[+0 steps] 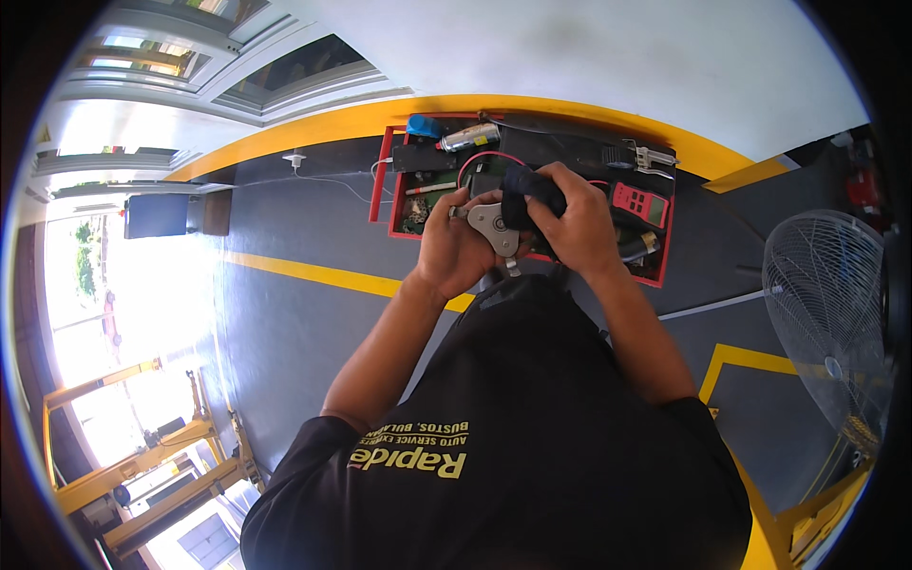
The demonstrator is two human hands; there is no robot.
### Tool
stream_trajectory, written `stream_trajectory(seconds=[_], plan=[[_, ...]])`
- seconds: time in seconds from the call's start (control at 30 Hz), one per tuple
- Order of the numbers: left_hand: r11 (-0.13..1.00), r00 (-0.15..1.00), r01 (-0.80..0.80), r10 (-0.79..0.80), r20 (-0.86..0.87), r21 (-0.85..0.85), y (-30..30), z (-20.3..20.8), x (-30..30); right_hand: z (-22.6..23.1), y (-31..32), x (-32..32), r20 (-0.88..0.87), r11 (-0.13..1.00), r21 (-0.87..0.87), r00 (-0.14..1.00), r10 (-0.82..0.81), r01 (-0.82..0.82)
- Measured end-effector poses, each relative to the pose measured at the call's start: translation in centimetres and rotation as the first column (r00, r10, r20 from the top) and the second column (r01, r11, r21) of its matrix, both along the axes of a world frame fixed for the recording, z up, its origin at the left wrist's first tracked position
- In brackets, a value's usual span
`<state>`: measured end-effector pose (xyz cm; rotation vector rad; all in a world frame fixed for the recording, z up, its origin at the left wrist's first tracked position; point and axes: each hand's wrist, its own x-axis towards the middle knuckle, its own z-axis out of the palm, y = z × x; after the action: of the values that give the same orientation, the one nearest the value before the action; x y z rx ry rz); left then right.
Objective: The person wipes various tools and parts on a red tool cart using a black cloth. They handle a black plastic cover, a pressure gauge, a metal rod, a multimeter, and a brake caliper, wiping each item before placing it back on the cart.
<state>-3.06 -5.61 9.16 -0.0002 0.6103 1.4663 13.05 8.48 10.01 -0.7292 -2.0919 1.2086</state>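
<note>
Over a red tool tray [390, 226], my left hand [450, 249] holds a grey metal three-jaw oil filter wrench [494, 228]. Its rounded triangular plate faces up, with a round hub in the middle and hooked legs at the corners. My right hand [579, 223] grips a bunched dark cloth [522, 190], which lies against the wrench's right side and hides part of it. Fingers of both hands are curled around what they hold, and the two hands are close together.
In the tray lie a spray can [469, 138], a red multimeter [639, 204], a metal clamp-like tool [654, 159] and a blue item [424, 125]. A white cord [328, 182] crosses the floor at left. A large caged fan [826, 304] stands at right. Behind the tray rises a white wall [608, 57].
</note>
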Motion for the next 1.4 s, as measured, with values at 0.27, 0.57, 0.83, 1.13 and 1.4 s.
stream_trajectory(seconds=[0.27, 0.57, 0.83, 1.13, 1.4], plan=[[1.000, 0.930, -0.026, 0.023, -0.368, -0.003, -1.1, 1.3, 0.9, -0.4, -1.0, 0.6, 0.075, 0.921, -0.346, 0.984, -0.163, 0.179], [0.996, 0.639, 0.008, 0.059, -0.767, 0.083, -1.8, 2.0, 1.7, 0.6, -1.9, -0.4, -0.037, 0.926, -0.350, 0.986, -0.164, 0.141], [0.999, 0.542, 0.017, -0.035, -0.840, -0.030, -2.8, 2.4, -1.9, 2.3, -1.7, 0.1, -0.113, 0.978, -0.023, 0.973, 0.202, -0.205], [0.979, 0.515, -0.181, 0.018, -0.857, -0.089, -1.8, 3.6, -1.8, 2.5, -2.8, -0.7, -0.201, 0.982, -0.061, 0.966, 0.164, -0.180], [0.989, 0.687, 0.150, -0.106, -0.718, -0.002, -2.5, 3.1, -4.5, 4.0, -0.5, 0.0, -0.111, 0.892, -0.012, 0.887, 0.449, -0.453]])
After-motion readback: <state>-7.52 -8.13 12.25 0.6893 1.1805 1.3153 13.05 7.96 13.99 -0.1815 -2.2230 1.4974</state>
